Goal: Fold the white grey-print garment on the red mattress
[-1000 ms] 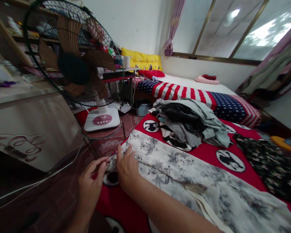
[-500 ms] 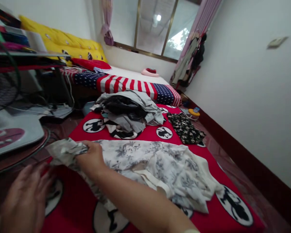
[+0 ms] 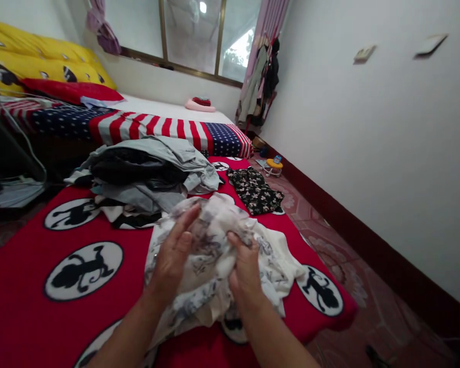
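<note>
A white garment with a grey floral print (image 3: 214, 240) lies bunched up on the red mat (image 3: 30, 286) with black monkey emblems. My left hand (image 3: 172, 255) presses flat against its left side, fingers up. My right hand (image 3: 245, 266) grips a fold of the same cloth on its right side. Both hands hold the bundle between them, slightly raised off the mat.
A pile of grey, black and striped clothes (image 3: 145, 174) sits just behind the garment. A dark floral garment (image 3: 255, 190) lies farther right. A bed with a stars-and-stripes cover (image 3: 161, 130) stands behind. The white wall (image 3: 368, 128) and tiled floor (image 3: 368, 306) run along the right.
The garment was spread flat across the mat; now it is gathered into a bundle between both hands. My view has swung right, away from the fan.
</note>
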The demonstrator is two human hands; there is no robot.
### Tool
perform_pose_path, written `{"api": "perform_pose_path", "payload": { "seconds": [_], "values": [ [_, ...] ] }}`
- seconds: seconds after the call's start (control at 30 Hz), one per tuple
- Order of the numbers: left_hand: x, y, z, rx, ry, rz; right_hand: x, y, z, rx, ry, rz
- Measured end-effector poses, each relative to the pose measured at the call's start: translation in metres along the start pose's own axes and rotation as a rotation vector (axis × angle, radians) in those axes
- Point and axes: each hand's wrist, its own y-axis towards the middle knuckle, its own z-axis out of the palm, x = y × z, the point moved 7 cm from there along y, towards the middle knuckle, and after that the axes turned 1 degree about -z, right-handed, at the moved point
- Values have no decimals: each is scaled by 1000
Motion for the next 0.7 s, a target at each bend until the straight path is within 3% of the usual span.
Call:
{"api": "perform_pose_path", "payload": {
  "seconds": [0.07,0.17,0.27,0.37,0.47,0.53,0.63,0.7],
  "values": [
    [5,-1,26,155,123,54,23,16,-57,-200,11,-46],
    [23,-7,42,217,401,133,40,28,-129,-399,-43,-56],
    [53,-14,46,268,733,135,43,29,-165,-418,-77,-13],
    [74,-25,51,351,1001,170,46,27,-175,-355,-91,14],
    [78,-33,58,409,1161,231,55,26,-182,-339,-179,36],
    [75,-37,63,431,1212,257,71,27,-185,-326,-304,-27],
    [71,-39,68,444,1233,257,112,26,-173,-304,-587,-378],
    [71,-39,69,433,1219,238,132,20,-145,-246,-800,-641]
  ]
}}
